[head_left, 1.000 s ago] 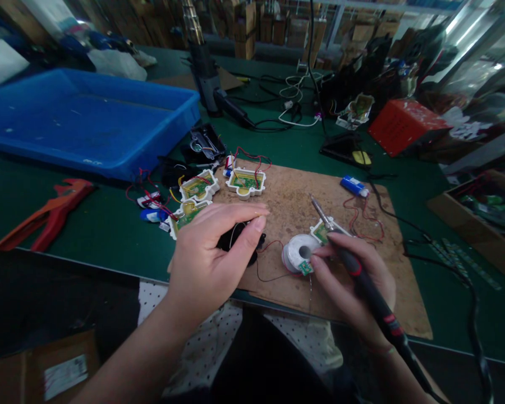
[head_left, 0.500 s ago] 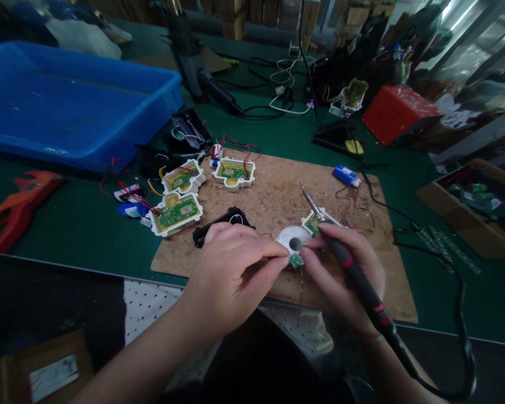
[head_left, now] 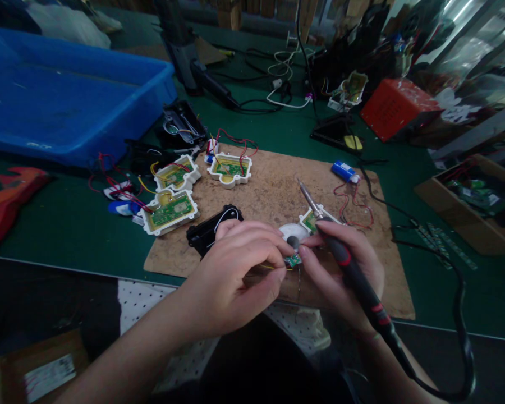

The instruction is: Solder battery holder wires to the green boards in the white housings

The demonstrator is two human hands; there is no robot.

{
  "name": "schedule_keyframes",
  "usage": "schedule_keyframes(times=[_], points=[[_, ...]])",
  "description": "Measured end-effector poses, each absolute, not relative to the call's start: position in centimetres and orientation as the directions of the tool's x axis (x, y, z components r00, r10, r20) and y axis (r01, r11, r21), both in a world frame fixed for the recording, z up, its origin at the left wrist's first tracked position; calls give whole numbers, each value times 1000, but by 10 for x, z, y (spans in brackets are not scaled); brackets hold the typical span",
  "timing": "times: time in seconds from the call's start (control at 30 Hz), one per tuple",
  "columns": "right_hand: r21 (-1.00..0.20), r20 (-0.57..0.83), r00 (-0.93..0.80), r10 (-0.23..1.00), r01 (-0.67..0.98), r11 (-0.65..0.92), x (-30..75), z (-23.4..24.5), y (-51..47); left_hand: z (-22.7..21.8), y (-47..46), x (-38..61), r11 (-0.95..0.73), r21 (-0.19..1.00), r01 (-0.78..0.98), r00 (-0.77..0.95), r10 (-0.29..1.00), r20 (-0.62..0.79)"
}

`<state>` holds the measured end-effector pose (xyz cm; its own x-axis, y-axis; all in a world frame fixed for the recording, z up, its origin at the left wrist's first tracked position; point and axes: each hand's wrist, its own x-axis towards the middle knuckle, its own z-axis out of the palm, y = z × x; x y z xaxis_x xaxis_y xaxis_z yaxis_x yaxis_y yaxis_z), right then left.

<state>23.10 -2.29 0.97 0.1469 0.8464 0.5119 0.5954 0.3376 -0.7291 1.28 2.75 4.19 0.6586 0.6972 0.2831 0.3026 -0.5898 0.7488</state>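
Note:
My right hand (head_left: 349, 275) is wrapped round a soldering iron (head_left: 349, 266), its metal tip pointing up and away. The same hand's thumb and fingertip meet at the edge of a small green circuit board (head_left: 293, 260). From the other side, my left hand (head_left: 244, 275) reaches in with curled fingers, its index fingertip beside the board and thumb just below; what lies between them is mostly hidden, though a bit of yellow wire shows. Behind the fingertips lies a pale spool (head_left: 293, 231) with a dark centre. A thin wire hangs below the board.
Several white housings with green boards (head_left: 172, 210) lie at the left of the brown work board (head_left: 269, 163). A black case (head_left: 200, 233) is by my left hand. A blue battery (head_left: 344, 171), iron stand (head_left: 332, 133), red box (head_left: 399, 106) and blue tray (head_left: 88, 118) stand around.
My left thumb and index finger have parted slightly from their pinch at the small board, the index now further over the spool. The black case has turned. My right hand keeps the iron.

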Motion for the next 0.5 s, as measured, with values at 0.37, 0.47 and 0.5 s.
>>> schedule_keyframes(times=[0.37, 0.47, 0.5], points=[[-774, 523, 256, 813, 541, 328, 232, 12, -28, 36, 30, 15, -543, 790, 284, 652, 714, 257], [-781, 597, 427, 679, 501, 372, 234, 9, -29, 34, 31, 15, -545, 793, 273, 638, 719, 275], [-772, 624, 491, 608, 506, 383, 234, 7, -28, 34, 31, 15, -546, 794, 268, 634, 720, 281]])
